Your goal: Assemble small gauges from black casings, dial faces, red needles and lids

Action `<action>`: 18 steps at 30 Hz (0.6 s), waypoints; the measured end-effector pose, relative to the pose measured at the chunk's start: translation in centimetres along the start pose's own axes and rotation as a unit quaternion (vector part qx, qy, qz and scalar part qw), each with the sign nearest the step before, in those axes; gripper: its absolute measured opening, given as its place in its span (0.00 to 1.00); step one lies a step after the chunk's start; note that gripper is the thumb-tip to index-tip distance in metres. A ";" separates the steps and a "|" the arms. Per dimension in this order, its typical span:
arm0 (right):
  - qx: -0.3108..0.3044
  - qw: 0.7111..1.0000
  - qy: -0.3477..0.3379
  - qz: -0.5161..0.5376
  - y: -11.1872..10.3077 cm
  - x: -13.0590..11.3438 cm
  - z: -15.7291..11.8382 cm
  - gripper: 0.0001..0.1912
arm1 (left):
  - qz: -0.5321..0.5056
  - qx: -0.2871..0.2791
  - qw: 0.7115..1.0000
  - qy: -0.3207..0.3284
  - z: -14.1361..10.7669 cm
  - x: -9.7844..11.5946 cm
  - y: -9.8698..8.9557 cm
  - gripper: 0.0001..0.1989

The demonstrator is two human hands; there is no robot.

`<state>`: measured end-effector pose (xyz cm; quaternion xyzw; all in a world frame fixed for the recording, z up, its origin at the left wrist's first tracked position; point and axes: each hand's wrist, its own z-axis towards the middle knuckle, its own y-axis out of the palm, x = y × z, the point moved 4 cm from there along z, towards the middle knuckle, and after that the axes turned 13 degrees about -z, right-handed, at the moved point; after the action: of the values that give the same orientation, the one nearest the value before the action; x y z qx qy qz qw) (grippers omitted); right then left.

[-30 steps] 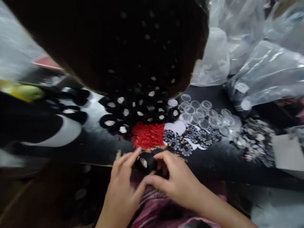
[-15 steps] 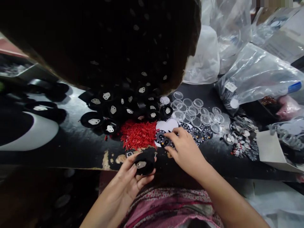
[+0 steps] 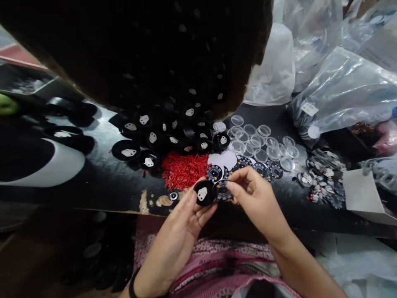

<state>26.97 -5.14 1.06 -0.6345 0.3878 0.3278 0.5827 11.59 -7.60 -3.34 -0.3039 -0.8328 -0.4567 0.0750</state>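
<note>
My left hand (image 3: 189,211) is closed around a round black gauge housing (image 3: 206,193) with a pale metal plate inside, its open face turned up. In my right hand (image 3: 252,194), thumb and fingers pinch a black printed dial disc (image 3: 223,189) with white markings and a small orange patch. The disc sits at the right rim of the housing; whether they touch I cannot tell. Just beyond, more dial discs (image 3: 214,173) and plain white backs (image 3: 228,159) overlap on the bench. A heap of red pointers (image 3: 185,169) lies left of them.
Many black housings (image 3: 149,161) spread from a large dark bag (image 3: 139,54) at the back. Clear round covers (image 3: 254,142) lie behind the dials. Small mechanisms (image 3: 325,178) and a white box (image 3: 361,190) are at right, plastic bags (image 3: 344,95) behind. A white cylinder (image 3: 66,167) stands left.
My right hand has lifted a dial disc from the pile and brought it to the housing. My left hand has moved up and right, tilting the housing's open face more into view.
</note>
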 end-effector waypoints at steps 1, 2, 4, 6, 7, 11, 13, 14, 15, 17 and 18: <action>-0.009 1.000 -0.010 -0.013 0.3 -0.4 -0.1 0.02 | 0.010 -0.008 1.000 0.004 -0.1 -0.3 0.2 0.14; -0.016 0.999 -0.021 -0.033 0.6 -0.8 -0.3 0.01 | 0.022 -0.012 1.000 0.012 -0.3 -0.4 0.3 0.14; -0.018 0.995 -0.043 -0.083 1.1 -1.4 -0.3 0.02 | 0.051 -0.009 0.998 0.029 -0.4 -0.6 0.2 0.15; -0.026 0.992 -0.047 -0.112 1.3 -1.6 -0.3 0.02 | 0.080 -0.010 0.996 0.045 -0.3 -0.7 -0.1 0.15; -0.039 0.992 -0.042 -0.112 1.4 -1.6 -0.2 0.02 | 0.092 -0.015 0.994 0.050 -0.2 -0.6 -0.3 0.14; -0.082 0.990 -0.028 -0.109 1.0 -1.3 0.0 0.03 | 0.132 -0.047 0.990 0.031 0.2 -0.6 -1.0 0.15; -0.088 0.988 -0.033 -0.120 0.8 -1.3 0.0 0.04 | 0.140 -0.058 0.988 0.012 0.4 -0.7 -1.1 0.15; -0.096 0.988 -0.032 -0.119 0.7 -1.3 0.0 0.04 | 0.142 -0.063 0.988 0.003 0.4 -0.7 -1.1 0.15; -0.108 0.987 -0.027 -0.113 0.7 -1.3 0.0 0.04 | 0.142 -0.068 0.987 -0.006 0.5 -0.8 -1.1 0.15; -0.129 0.986 -0.013 -0.102 0.7 -1.2 0.2 0.04 | 0.144 -0.079 0.986 -0.017 0.4 -0.8 -1.0 0.15; -0.130 0.986 -0.010 -0.104 0.7 -1.2 0.3 0.04 | 0.147 -0.085 0.985 -0.019 0.4 -0.7 -1.0 0.15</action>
<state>25.76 -4.73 1.71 -0.7387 0.2676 0.3195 0.5298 11.65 -7.99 -4.61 -0.4372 -0.7385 -0.5036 0.0999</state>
